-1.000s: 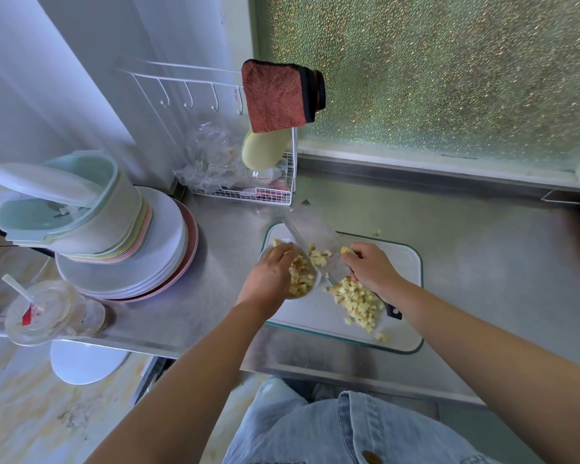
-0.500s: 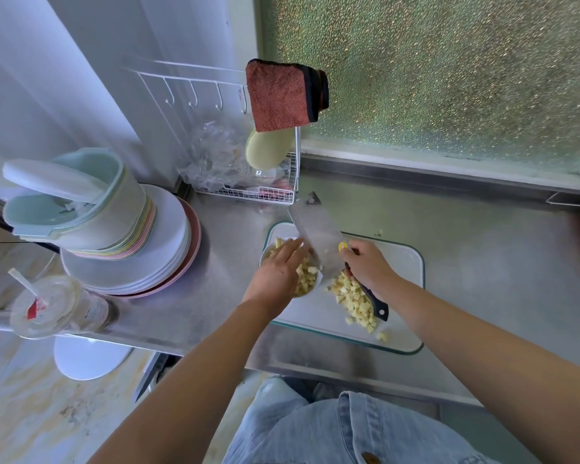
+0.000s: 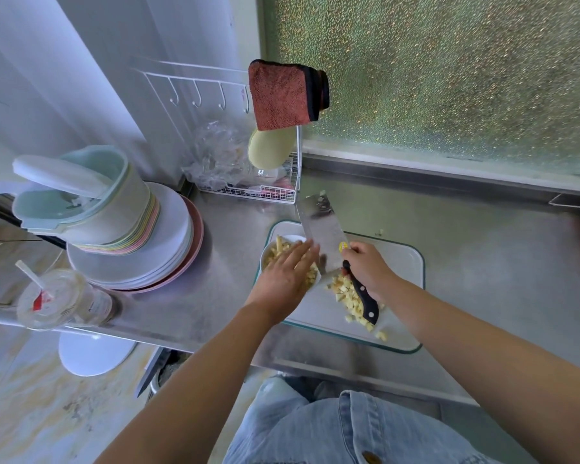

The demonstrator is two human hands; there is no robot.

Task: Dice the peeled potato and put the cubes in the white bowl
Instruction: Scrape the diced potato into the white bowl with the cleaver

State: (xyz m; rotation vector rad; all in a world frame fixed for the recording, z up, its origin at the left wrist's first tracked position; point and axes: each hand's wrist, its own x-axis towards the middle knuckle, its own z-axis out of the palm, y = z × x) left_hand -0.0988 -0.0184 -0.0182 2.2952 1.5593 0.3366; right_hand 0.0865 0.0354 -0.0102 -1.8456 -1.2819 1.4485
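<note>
Cleaver (image 3: 322,226) is gripped by right hand (image 3: 365,266); left hand (image 3: 287,274), fingers (image 3: 303,251) straight, is held over bowl (image 3: 264,259), seemingly against the blade. Fingers could be nicked, or cubes (image 3: 347,293) scattered, if it slips.

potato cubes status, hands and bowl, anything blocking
Left hand open, flat over the white bowl; right hand grips the knife, blade up beside it. Some potato cubes in the bowl, pile on the cutting board. Knife between pile and bowl.

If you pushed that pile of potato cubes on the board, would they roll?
Probably not: the potato cubes look blocky, so they'd likely slide and scatter rather than roll. They seem small and light; a few lie apart near the cutting board edge.
</note>
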